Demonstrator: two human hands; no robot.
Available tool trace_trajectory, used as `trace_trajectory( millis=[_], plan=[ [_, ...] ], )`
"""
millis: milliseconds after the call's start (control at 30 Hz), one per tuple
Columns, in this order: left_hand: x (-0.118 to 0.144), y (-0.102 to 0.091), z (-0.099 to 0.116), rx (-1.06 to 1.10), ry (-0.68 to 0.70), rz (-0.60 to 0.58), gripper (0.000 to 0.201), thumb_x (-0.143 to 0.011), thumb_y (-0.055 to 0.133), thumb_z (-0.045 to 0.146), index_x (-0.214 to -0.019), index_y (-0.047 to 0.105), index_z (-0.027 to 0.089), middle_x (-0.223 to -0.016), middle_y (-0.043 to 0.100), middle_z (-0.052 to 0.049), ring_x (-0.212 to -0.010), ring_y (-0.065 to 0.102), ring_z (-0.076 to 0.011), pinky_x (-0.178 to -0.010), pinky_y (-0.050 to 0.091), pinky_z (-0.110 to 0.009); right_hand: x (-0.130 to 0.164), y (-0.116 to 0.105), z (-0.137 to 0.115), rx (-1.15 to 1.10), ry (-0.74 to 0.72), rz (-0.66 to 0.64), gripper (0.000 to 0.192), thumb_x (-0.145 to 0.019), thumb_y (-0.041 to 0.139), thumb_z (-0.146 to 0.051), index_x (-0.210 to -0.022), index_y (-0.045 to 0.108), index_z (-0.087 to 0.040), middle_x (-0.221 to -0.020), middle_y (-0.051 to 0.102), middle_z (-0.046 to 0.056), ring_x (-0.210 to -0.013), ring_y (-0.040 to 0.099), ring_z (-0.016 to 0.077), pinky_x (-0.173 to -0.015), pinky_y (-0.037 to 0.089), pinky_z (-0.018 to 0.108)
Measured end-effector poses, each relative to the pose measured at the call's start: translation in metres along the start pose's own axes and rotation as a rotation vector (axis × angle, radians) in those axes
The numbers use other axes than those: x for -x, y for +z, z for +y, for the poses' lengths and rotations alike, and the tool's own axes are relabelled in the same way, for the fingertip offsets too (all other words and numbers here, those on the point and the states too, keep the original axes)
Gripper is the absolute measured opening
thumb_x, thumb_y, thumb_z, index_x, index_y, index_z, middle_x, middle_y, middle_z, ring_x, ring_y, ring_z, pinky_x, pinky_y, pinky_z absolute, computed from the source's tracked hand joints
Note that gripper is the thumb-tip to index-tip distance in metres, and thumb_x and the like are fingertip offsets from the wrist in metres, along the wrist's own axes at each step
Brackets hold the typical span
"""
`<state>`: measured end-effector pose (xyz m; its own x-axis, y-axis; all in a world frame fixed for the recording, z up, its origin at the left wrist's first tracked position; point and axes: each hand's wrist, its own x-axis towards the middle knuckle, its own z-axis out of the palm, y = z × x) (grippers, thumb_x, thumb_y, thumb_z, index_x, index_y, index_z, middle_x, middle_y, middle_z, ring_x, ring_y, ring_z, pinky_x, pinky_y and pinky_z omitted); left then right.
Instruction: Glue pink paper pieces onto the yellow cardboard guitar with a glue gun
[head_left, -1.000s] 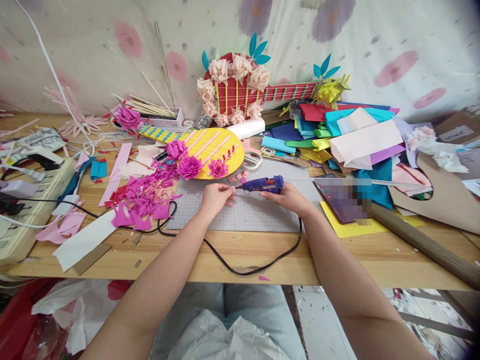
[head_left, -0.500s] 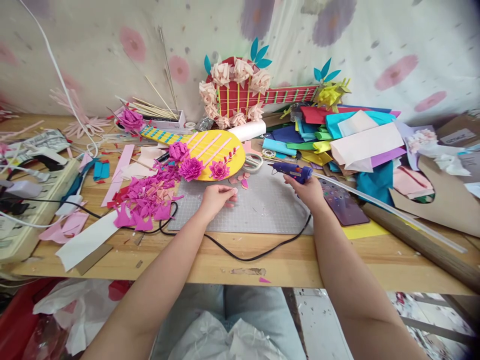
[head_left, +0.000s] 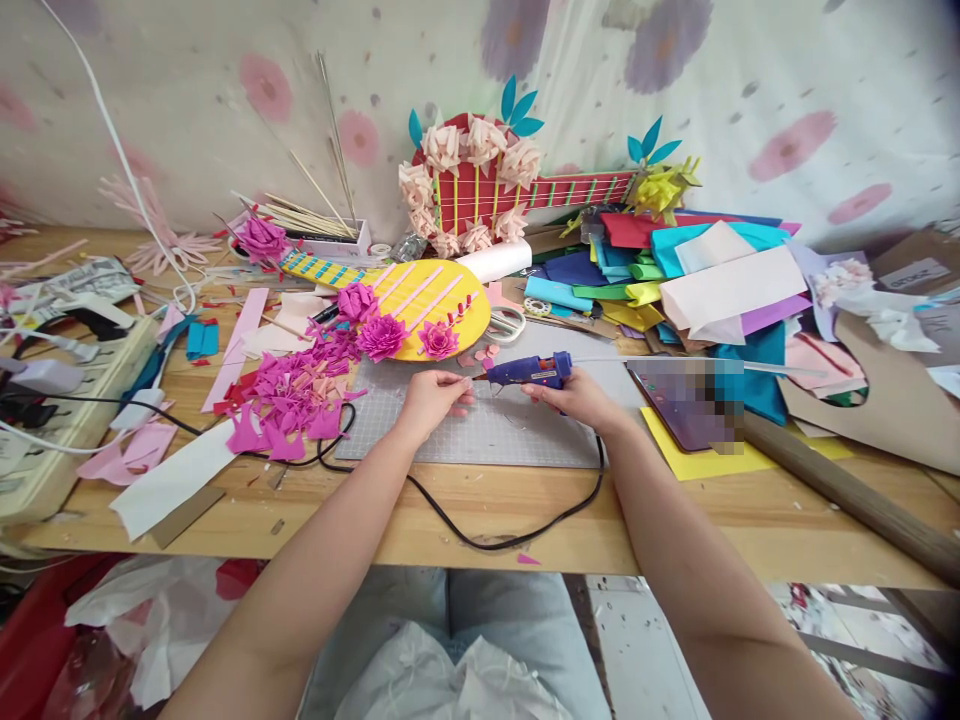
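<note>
My right hand (head_left: 576,398) is wrapped round the handle of a blue hot glue gun (head_left: 529,370), its nozzle pointing left. A long clear glue stick (head_left: 675,361) sticks out of the gun's back. My left hand (head_left: 435,402) is closed in a pinch just left of the nozzle tip; what sits between the fingertips is too small to make out. Both hands are above a grey cutting mat (head_left: 517,440). Behind them lies a yellow paper guitar (head_left: 427,305) with magenta paper flowers (head_left: 382,338). Small pink petals (head_left: 484,355) rest beside it on the mat.
Magenta paper scraps (head_left: 300,385) are heaped at left. A red guitar (head_left: 472,190) with pale roses stands against the wall. Stacked coloured paper (head_left: 727,270), a partly blurred phone (head_left: 679,410) and a brown tube (head_left: 840,490) lie right. The gun's black cord (head_left: 495,545) loops in front.
My right hand has brought the glue gun left, its nozzle now at the left fingertips. The glue stick and cord shifted with it. My left hand stays nearly in place.
</note>
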<state>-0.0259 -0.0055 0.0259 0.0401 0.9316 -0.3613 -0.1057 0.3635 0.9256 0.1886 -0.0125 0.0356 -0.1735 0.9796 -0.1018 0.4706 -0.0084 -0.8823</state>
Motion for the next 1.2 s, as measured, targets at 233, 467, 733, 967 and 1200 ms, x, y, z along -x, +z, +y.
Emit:
trace_trajectory(
  millis=[233, 467, 733, 967, 1200],
  plan=[
    [0.0004, 0.0002, -0.0012, -0.016, 0.019, 0.002, 0.004, -0.074, 0.062, 0.008, -0.07, 0.063, 0.01, -0.064, 0.065, -0.004, -0.055, 0.064, -0.0122, -0.043, 0.051, -0.021, 0.0003, -0.0011, 0.0011, 0.068, -0.045, 0.019, 0.047, -0.062, 0.066, -0.062, -0.069, 0.06, -0.016, -0.053, 0.051, -0.002, -0.047, 0.041, 0.0083, -0.045, 0.035, 0.023],
    [0.0013, 0.0003, -0.0009, -0.019, 0.014, 0.007, 0.004, -0.074, 0.063, 0.008, -0.07, 0.063, 0.009, -0.063, 0.065, -0.004, -0.055, 0.064, -0.0125, -0.044, 0.051, -0.022, 0.0008, -0.0014, -0.0002, 0.083, -0.039, 0.004, 0.047, -0.063, 0.065, -0.062, -0.071, 0.06, -0.016, -0.051, 0.048, -0.003, -0.049, 0.042, 0.0092, -0.048, 0.036, 0.024],
    [0.0023, 0.0016, 0.0005, -0.046, 0.006, 0.001, 0.004, -0.073, 0.063, 0.008, -0.069, 0.063, 0.009, -0.064, 0.065, -0.004, -0.054, 0.063, -0.0121, -0.045, 0.05, -0.021, 0.0011, 0.0002, -0.0026, 0.047, -0.038, 0.008, 0.05, -0.059, 0.066, -0.065, -0.072, 0.06, -0.017, -0.047, 0.044, -0.004, -0.047, 0.041, 0.0095, -0.046, 0.034, 0.024],
    [-0.0019, 0.0003, -0.0049, -0.051, 0.027, -0.016, 0.003, -0.07, 0.067, 0.01, -0.07, 0.064, 0.01, -0.066, 0.066, -0.005, -0.055, 0.064, -0.0127, -0.045, 0.05, -0.021, -0.0002, 0.0006, -0.0005, 0.047, -0.065, 0.008, 0.047, -0.061, 0.066, -0.063, -0.073, 0.061, -0.018, -0.051, 0.048, -0.002, -0.047, 0.041, 0.0096, -0.044, 0.034, 0.024],
    [-0.001, 0.0009, -0.0041, -0.078, 0.034, -0.022, 0.001, -0.072, 0.064, 0.01, -0.071, 0.065, 0.01, -0.065, 0.066, -0.005, -0.055, 0.064, -0.0126, -0.045, 0.05, -0.021, -0.0017, 0.0024, 0.0009, 0.024, -0.047, 0.024, 0.045, -0.061, 0.067, -0.061, -0.071, 0.061, -0.018, -0.053, 0.051, -0.001, -0.049, 0.043, 0.01, -0.046, 0.036, 0.025]
  ],
)
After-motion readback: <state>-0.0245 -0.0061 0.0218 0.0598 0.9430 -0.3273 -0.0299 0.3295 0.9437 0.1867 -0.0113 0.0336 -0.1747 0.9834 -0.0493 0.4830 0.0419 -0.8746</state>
